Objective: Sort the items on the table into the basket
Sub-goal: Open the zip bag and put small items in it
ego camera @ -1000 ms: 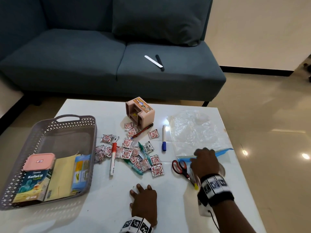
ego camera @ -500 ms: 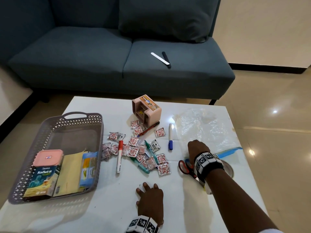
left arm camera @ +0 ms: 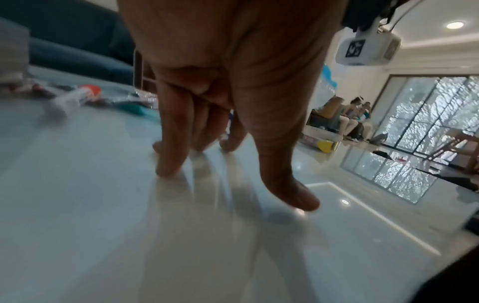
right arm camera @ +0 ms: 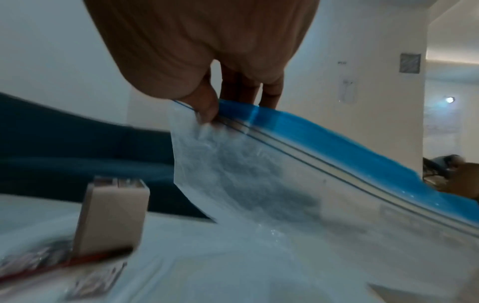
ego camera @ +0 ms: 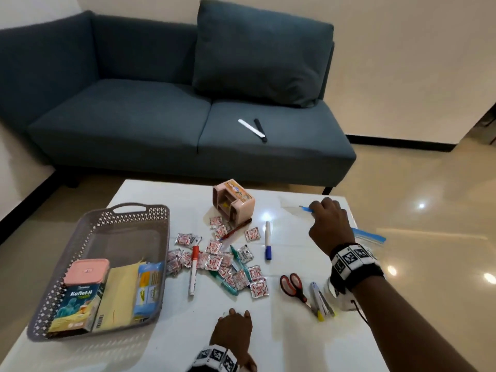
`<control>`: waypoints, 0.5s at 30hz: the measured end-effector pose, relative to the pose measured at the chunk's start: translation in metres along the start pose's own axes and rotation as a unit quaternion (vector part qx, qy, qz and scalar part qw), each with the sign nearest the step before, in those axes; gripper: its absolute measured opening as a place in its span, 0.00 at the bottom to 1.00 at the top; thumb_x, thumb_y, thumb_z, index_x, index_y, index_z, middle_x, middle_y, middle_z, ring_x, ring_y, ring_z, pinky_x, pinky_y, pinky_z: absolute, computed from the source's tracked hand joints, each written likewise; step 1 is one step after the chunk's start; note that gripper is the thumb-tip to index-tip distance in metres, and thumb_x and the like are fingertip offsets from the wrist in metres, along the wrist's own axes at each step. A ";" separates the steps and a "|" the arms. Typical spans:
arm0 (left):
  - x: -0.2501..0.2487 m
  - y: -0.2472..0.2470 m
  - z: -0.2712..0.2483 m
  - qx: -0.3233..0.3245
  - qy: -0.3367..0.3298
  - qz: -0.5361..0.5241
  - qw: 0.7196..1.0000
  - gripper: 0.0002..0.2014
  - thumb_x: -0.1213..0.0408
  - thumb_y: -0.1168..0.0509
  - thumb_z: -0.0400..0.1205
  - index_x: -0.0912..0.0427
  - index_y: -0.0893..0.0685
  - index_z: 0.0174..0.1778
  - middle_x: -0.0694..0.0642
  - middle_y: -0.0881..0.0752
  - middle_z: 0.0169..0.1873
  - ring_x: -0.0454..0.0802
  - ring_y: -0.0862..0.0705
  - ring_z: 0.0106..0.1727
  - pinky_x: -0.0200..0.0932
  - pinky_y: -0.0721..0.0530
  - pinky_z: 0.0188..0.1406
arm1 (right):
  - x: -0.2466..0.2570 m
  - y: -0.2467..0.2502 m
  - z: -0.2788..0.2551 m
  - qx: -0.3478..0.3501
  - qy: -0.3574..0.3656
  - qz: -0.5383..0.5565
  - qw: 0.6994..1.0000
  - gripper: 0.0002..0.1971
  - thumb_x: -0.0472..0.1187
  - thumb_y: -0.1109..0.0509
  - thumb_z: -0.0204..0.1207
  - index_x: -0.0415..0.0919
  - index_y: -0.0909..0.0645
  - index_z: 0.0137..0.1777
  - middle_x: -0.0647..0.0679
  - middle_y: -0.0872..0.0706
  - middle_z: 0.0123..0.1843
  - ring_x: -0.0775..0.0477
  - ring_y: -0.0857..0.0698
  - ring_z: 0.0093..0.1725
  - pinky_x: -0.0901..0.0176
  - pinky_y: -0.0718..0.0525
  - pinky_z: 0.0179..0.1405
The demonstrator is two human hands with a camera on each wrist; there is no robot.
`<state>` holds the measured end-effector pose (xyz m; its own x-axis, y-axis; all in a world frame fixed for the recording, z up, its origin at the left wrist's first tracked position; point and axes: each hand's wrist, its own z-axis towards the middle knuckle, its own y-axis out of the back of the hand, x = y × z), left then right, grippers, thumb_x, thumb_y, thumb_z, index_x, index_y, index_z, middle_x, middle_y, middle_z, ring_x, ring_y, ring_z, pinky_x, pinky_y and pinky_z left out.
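Observation:
My right hand (ego camera: pixel 328 228) pinches the blue zip edge of a clear plastic zip bag (right arm camera: pixel 298 174) and holds it lifted above the white table (ego camera: pixel 281 342) at the back right. The bag's blue strip (ego camera: pixel 369 235) shows past my wrist. My left hand (ego camera: pixel 233 330) rests on the table near the front edge, its fingertips (left arm camera: pixel 168 170) pressing the surface, holding nothing. The grey basket (ego camera: pixel 88 229) stands at the left. Small red-and-white sachets (ego camera: pixel 214 261), a red-capped marker (ego camera: pixel 193 269), a blue-capped marker (ego camera: pixel 267 244) and red-handled scissors (ego camera: pixel 294 287) lie in the middle.
A pink box-shaped holder (ego camera: pixel 232 204) stands at the back of the table. The basket holds a pink-lidded container (ego camera: pixel 87 271), a medicine box (ego camera: pixel 77 302) and a yellow pad (ego camera: pixel 118 294). A stapler (ego camera: pixel 320 298) lies by the scissors. A blue sofa (ego camera: pixel 161 116) stands behind.
My right hand has gripped the zip bag's edge and lifted it off the table, moving away towards the back right. The scissors and stapler are now uncovered. The left hand stays put.

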<state>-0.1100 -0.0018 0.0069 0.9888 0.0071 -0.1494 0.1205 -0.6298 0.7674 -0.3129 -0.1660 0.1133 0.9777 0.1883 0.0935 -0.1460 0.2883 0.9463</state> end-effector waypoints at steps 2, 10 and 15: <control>0.014 0.027 -0.016 -0.031 -0.039 -0.081 0.995 0.32 0.44 0.30 0.78 0.51 0.28 0.77 0.54 0.23 0.72 0.54 0.25 0.74 0.50 0.28 0.75 | 0.011 0.039 0.000 -0.055 0.030 0.031 0.998 0.17 0.22 0.32 0.60 0.37 0.18 0.49 0.42 0.22 0.42 0.39 0.25 0.42 0.55 0.34 0.38; 0.031 0.159 -0.128 -0.441 -0.197 -0.291 0.826 0.29 0.39 0.30 0.73 0.48 0.16 0.67 0.53 0.13 0.57 0.47 0.15 0.54 0.47 0.12 0.52 | 0.098 0.152 -0.067 0.014 0.162 0.186 0.969 0.09 0.31 0.32 0.77 0.43 0.13 0.51 0.49 0.14 0.48 0.50 0.19 0.46 0.55 0.16 0.43; 0.037 0.180 -0.183 -0.459 -0.243 -0.311 0.796 0.12 0.56 0.23 0.74 0.50 0.08 0.53 0.46 0.08 0.46 0.27 0.17 0.37 0.20 0.24 0.38 | 0.145 0.169 -0.101 0.014 0.193 0.212 0.958 0.07 0.32 0.32 0.74 0.43 0.14 0.46 0.48 0.16 0.42 0.47 0.22 0.41 0.55 0.23 0.37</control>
<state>-0.0361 0.0272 0.2533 0.5890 -0.3463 -0.7302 0.8074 0.2131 0.5502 -0.2114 0.0044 0.2558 0.7019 0.6178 0.3545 -0.5073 0.0842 0.8577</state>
